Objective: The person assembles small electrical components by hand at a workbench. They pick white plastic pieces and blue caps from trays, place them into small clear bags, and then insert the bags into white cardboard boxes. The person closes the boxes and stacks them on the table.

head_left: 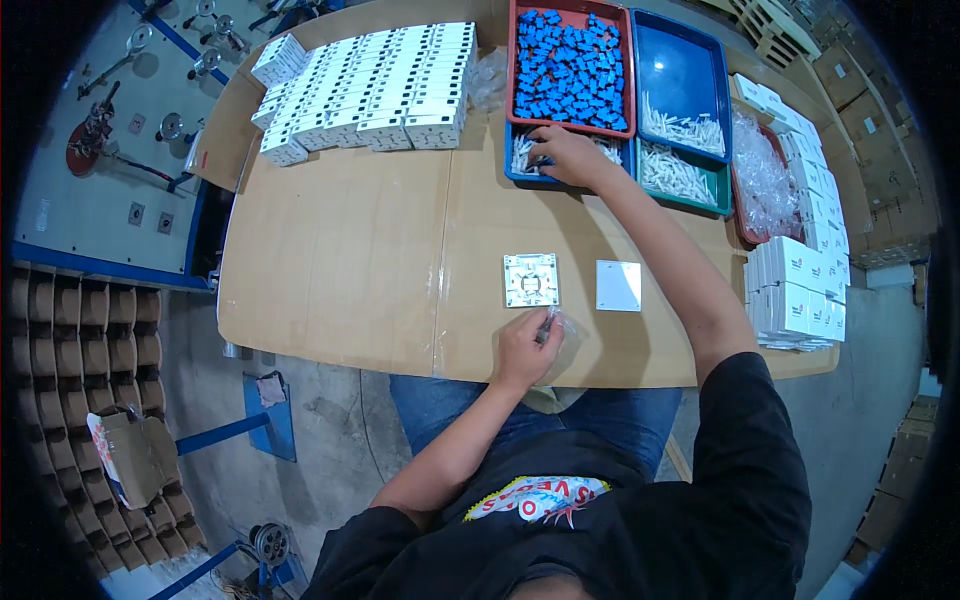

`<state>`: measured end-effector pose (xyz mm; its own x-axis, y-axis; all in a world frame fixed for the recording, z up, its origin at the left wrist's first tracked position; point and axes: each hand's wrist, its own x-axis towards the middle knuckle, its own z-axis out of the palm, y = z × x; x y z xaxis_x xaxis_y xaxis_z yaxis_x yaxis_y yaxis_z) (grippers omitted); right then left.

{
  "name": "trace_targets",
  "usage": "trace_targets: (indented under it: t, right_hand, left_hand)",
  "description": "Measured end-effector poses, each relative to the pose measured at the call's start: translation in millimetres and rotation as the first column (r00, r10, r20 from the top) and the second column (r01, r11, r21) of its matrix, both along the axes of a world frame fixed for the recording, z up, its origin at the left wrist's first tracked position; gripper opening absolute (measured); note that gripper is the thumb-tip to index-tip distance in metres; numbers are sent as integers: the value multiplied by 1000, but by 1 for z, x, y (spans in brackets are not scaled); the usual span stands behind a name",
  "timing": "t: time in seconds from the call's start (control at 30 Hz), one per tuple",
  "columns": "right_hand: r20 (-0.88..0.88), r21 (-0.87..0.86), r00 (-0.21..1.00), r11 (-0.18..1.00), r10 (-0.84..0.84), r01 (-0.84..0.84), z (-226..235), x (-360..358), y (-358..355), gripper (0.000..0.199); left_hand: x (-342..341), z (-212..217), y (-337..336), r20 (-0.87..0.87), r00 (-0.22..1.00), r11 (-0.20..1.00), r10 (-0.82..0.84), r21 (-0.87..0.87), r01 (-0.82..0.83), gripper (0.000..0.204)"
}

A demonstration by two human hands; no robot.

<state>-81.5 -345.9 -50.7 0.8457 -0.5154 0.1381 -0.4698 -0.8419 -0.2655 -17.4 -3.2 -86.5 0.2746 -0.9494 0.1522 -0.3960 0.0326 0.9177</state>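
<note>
Fingertips of right hand (565, 152) buried among small white parts in blue tray (520, 172); item pinched there indiscernible. Clear bag (556, 335) under left hand (522, 350), contents too small to tell.

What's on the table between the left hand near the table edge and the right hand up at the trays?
In the head view, only bare table and the square white base plate lie between the left hand and right hand.

Under the right hand's fingers (548, 138) lie white pieces (522, 152) in a blue tray (512, 170); just beyond them, a red tray (515, 60) holds bright blue parts (570, 65). Ahead of the left hand's fingers (535, 330), a white square plate (531, 279) rests on the tan surface (340, 260).
</note>
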Motion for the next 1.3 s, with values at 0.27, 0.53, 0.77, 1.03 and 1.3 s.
trace_targets:
  t: [0.27,0.53,0.77,1.03,1.3]
  right_hand:
    - [233,104,967,991,-108,85,-9,-7,-6,15]
    - [363,884,609,466,-705,14,26,-15,14,25]
    - [408,910,513,384,-755,-158,63,-47,84,28]
    - [560,741,511,670,-653,44,140,-103,204,12]
    - [647,584,594,812,-477,15,168,-119,239,14]
  left_hand:
    - [-2,0,2,-8,1000,999,-14,43,14,22]
    - [-1,-13,3,-70,998,1000,1,19,0,21]
    - [9,-6,-3,-502,860,989,91,149,-18,31]
    - [5,121,-15,-854,519,997,-2,38,67,31]
    - [7,133,-12,-835,548,990,-47,34,136,27]
